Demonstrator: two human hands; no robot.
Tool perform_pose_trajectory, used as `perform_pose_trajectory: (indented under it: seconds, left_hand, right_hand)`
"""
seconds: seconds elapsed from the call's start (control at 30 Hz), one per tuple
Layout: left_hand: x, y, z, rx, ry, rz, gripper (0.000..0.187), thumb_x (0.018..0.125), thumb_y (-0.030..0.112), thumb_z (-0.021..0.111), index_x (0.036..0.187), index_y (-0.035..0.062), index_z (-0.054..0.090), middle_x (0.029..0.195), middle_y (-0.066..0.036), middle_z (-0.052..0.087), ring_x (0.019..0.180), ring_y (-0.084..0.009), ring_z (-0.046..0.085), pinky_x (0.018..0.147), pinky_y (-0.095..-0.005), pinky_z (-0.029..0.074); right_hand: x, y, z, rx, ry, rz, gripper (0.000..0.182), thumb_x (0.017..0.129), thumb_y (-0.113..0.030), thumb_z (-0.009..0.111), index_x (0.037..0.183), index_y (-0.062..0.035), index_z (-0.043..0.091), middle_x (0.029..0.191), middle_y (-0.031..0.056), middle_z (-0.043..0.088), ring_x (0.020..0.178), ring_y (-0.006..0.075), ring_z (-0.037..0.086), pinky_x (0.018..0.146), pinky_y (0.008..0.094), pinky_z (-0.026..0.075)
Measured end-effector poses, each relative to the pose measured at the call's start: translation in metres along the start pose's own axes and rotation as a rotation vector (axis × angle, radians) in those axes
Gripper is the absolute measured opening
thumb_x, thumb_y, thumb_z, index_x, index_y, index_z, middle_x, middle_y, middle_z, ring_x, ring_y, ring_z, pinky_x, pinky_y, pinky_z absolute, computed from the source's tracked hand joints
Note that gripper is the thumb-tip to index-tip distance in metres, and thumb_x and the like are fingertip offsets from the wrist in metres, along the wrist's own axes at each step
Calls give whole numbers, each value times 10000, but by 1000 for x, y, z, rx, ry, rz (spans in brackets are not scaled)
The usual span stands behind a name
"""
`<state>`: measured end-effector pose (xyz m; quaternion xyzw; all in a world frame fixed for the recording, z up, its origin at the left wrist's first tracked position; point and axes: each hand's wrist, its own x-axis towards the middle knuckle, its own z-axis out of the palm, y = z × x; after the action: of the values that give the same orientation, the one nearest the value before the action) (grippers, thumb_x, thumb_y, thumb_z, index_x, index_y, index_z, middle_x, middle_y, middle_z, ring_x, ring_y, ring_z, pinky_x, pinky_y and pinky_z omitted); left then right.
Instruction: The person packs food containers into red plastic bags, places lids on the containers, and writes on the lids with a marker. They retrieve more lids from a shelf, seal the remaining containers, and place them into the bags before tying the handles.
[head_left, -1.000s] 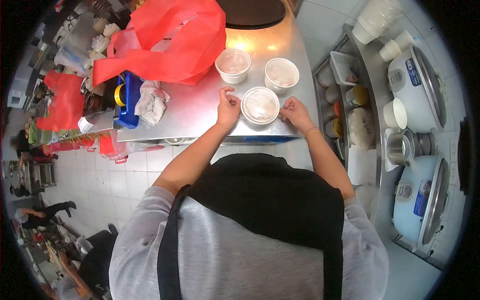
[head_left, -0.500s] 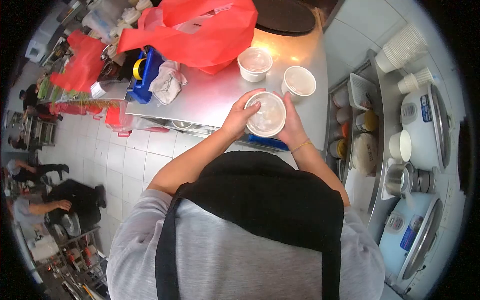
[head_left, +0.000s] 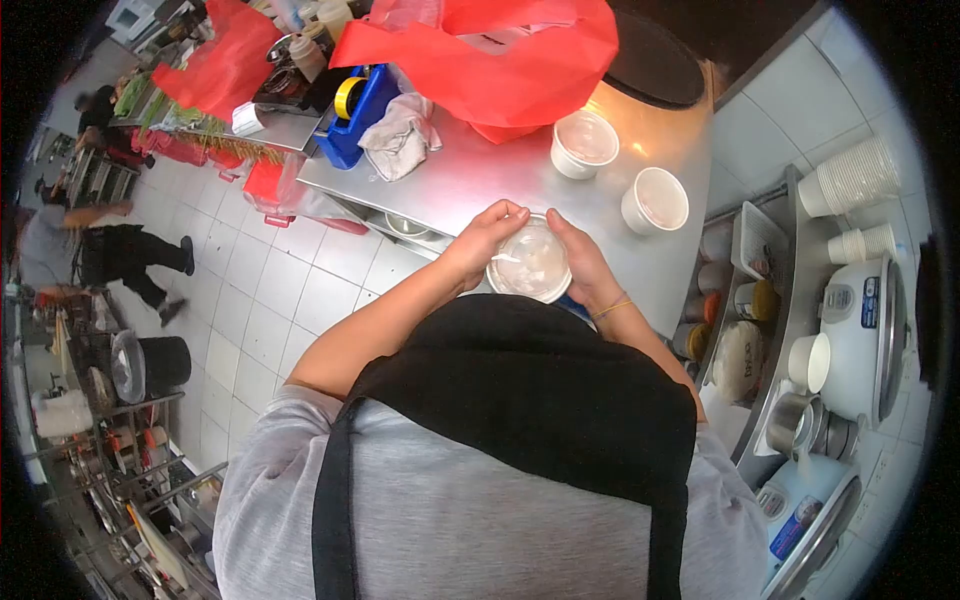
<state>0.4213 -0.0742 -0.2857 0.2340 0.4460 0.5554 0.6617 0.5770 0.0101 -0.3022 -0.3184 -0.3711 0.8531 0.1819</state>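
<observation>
I hold a round white container with a clear lid [head_left: 530, 262] between both hands, lifted off the steel counter [head_left: 480, 175] near its front edge. My left hand [head_left: 480, 240] grips its left side and my right hand [head_left: 583, 262] grips its right side. Two more lidded white containers stand on the counter beyond: one [head_left: 584, 144] near the red bag, the other [head_left: 655, 200] to the right.
A red plastic bag [head_left: 490, 60], a crumpled cloth [head_left: 400, 135] and a blue holder with yellow tape [head_left: 355, 105] lie on the counter's far left. Rice cookers [head_left: 860, 330] and stacked cups [head_left: 850, 180] line the right shelf. People stand on the tiled floor at left [head_left: 110, 250].
Both hands moved from beside the container's rim to gripping it, and it came off the counter toward my body. My view swung left.
</observation>
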Motion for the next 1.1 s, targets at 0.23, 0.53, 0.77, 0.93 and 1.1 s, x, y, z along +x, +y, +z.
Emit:
perform_pose_trajectory:
  seconds: [0.23,0.53,0.77,0.93,1.1]
  left_hand:
    - [28,5,-59,79,320,111,283,946,335,549,1049,72,556,981,-59,592,963,-135,546,860,-298,429]
    - [67,21,-160,762,904,560,455,917,378,536,1218,37,526,1143,-190,556,1147,-338,459,999,-413,349]
    - [11,42,-268,478,1068,486,399,900,325,593,1175,46,519,1205,-186,466,1045,-286,467,934,-395,377]
    - [0,72,-251,433,901,566,428,889,293,620,1218,50,493,1215,-142,448,1040,-244,456,946,-371,370]
    - [-12,88,-269,728,840,645,411,877,237,633,1222,63,493,1220,-124,446,1081,-241,432,968,-363,353]
  right_hand:
    - [55,-11,13,-799,325,-567,402,882,-315,630,1164,-32,584,1196,141,566,1106,229,536,955,370,421]
    - [89,-49,-39,-1749,716,-829,368,753,-155,681,1118,-160,636,1169,60,568,1129,260,497,923,457,353]
    - [49,6,-41,-1885,638,-580,251,750,-187,699,989,-125,658,1003,80,600,1002,290,538,863,447,378]
    - [50,-5,-39,-1598,720,-676,289,727,-204,717,987,-105,637,990,106,597,1007,323,525,881,465,394]
    - [92,-56,-6,-1423,667,-871,354,744,-110,689,1079,-86,578,1050,95,599,1004,278,563,881,410,432]
